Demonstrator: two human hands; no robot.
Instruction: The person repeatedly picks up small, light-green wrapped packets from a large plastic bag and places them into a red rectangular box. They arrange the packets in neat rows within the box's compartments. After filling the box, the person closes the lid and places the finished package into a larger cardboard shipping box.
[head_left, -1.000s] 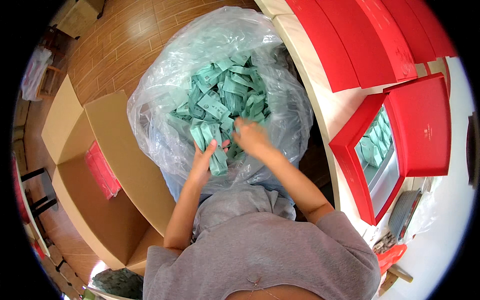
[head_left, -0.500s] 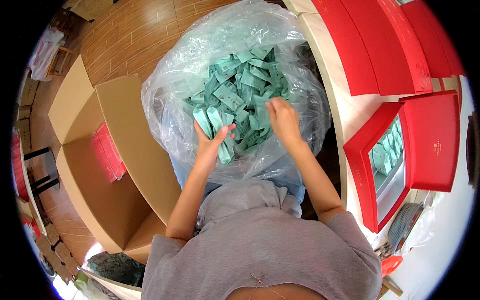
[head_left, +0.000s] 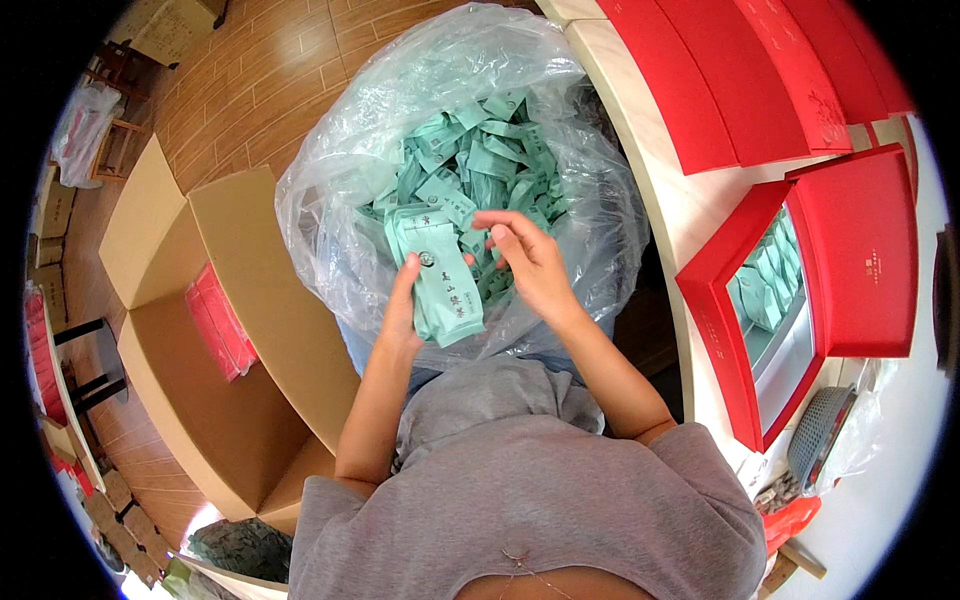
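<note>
In my left hand [head_left: 403, 300] is a small stack of pale green sachets [head_left: 440, 285], long and flat with dark print, its thumb lying over the left edge. Just to the right of the stack is my right hand [head_left: 528, 262], fingers apart and nothing seen in them. Both hands are over a large clear plastic bag [head_left: 330, 130], whose mouth gapes wide. Many loose green sachets [head_left: 490, 160] fill it in a jumbled heap, partly hidden by my hands and the stack.
At my left stands an open cardboard box [head_left: 200, 370] with a red packet [head_left: 220, 325] inside. On the pale table [head_left: 640, 120] at my right lie an open red gift box [head_left: 720, 330] holding green sachets and several red lids [head_left: 720, 80]. A grey basket [head_left: 820, 440] sits nearby.
My right hand has come away from the heap toward the left hand, and the sachet it held is now out of it. The left hand's stack has turned its printed face up.
</note>
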